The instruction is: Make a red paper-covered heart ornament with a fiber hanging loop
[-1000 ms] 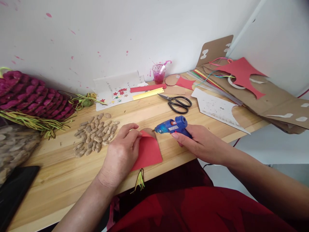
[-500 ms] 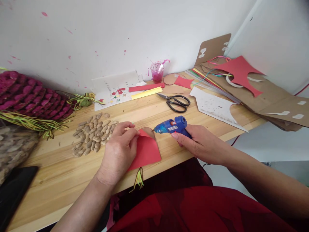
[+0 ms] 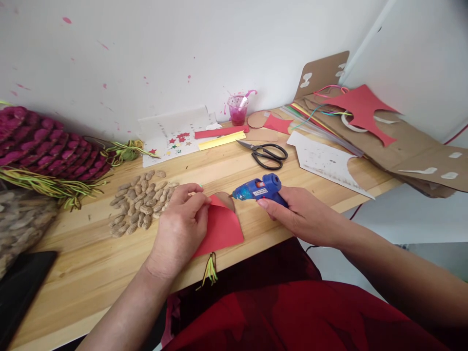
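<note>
My left hand [image 3: 185, 222] pinches the upper edge of a sheet of red paper [image 3: 221, 229], which is lifted and curled back there. Under it a piece of brown cardboard [image 3: 224, 200] shows along the top. My right hand [image 3: 302, 212] is wrapped round the handle of a blue hot glue gun [image 3: 261, 189]. Its nozzle points left, at the cardboard's upper right edge; whether it touches I cannot tell. A yellow-green yarn tassel [image 3: 210, 270] hangs below the red paper at the table's front edge. Several peanuts [image 3: 142, 200] lie left of my left hand.
Black-handled scissors [image 3: 268, 155] lie beyond the glue gun. Paper strips, a star sticker sheet [image 3: 164, 148] and a cup of pink liquid [image 3: 238, 112] stand along the wall. Cardboard [image 3: 387, 146] and paper scraps fill the right end. A magenta peanut-covered piece [image 3: 51, 146] lies at left.
The glue gun has shifted very slightly left along the cardboard edge. My left hand keeps its hold on the red paper.
</note>
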`<action>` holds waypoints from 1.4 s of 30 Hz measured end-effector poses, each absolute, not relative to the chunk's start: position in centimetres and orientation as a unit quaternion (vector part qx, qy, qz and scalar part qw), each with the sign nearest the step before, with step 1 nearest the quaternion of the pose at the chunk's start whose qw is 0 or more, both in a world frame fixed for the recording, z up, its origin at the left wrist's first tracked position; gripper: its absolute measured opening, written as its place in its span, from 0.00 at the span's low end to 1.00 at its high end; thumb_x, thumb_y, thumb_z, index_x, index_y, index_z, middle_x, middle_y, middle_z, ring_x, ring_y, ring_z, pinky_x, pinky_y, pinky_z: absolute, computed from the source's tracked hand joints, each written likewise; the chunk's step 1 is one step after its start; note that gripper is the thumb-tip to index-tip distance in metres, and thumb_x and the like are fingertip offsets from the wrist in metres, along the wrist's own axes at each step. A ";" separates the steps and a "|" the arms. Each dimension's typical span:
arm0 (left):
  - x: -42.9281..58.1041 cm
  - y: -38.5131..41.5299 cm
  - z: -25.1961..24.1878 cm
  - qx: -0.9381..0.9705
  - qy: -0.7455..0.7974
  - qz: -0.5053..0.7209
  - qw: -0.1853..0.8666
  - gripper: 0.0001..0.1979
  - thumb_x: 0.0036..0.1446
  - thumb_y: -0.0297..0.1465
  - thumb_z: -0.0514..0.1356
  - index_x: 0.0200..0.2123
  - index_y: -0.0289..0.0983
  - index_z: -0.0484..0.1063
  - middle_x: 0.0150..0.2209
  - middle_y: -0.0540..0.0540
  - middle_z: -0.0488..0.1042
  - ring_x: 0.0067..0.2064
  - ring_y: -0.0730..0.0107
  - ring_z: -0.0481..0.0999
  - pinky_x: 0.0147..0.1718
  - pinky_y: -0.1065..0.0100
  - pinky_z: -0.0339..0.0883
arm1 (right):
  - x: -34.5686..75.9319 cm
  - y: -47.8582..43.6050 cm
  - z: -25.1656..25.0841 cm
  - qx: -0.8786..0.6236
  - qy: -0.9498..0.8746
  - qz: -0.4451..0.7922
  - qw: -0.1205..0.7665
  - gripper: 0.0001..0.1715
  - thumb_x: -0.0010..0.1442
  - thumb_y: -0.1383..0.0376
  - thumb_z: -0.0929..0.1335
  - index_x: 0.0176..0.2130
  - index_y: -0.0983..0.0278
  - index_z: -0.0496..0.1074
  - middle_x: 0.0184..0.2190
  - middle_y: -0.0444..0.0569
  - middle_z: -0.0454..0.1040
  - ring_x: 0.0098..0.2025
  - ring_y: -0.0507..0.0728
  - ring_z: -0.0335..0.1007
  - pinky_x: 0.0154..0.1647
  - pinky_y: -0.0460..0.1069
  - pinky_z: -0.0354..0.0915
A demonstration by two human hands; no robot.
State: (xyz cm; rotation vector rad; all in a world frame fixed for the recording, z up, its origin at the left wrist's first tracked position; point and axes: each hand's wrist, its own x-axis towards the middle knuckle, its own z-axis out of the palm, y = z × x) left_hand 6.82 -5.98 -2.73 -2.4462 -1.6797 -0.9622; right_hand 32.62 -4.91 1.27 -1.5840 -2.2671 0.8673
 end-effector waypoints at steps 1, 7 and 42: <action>6.8 -6.0 -2.8 -0.784 -0.537 -0.310 0.013 0.08 0.61 0.24 0.57 0.33 0.37 0.75 0.46 0.42 0.74 0.44 0.67 0.78 0.40 0.68 0.73 | 32.6 -5.0 1.3 -0.542 -0.777 0.296 0.121 0.27 0.69 0.47 0.57 0.27 0.62 0.61 0.27 0.48 0.71 0.26 0.53 0.61 0.28 0.49 0.53; 6.9 -5.9 -2.8 -0.783 -0.538 -0.312 0.012 0.08 0.61 0.23 0.56 0.32 0.35 0.75 0.46 0.42 0.73 0.41 0.70 0.77 0.40 0.69 0.73 | 32.8 -5.4 1.5 -0.549 -0.777 0.287 0.112 0.27 0.69 0.47 0.57 0.27 0.62 0.60 0.25 0.48 0.70 0.26 0.53 0.59 0.27 0.49 0.51; 7.0 -5.6 -2.5 -0.765 -0.566 -0.306 -0.025 0.07 0.58 0.23 0.56 0.33 0.37 0.74 0.42 0.44 0.73 0.46 0.64 0.75 0.44 0.65 0.69 | 33.6 -7.5 1.6 -0.524 -0.772 0.342 0.109 0.25 0.69 0.47 0.58 0.31 0.62 0.63 0.29 0.47 0.73 0.28 0.53 0.62 0.30 0.49 0.55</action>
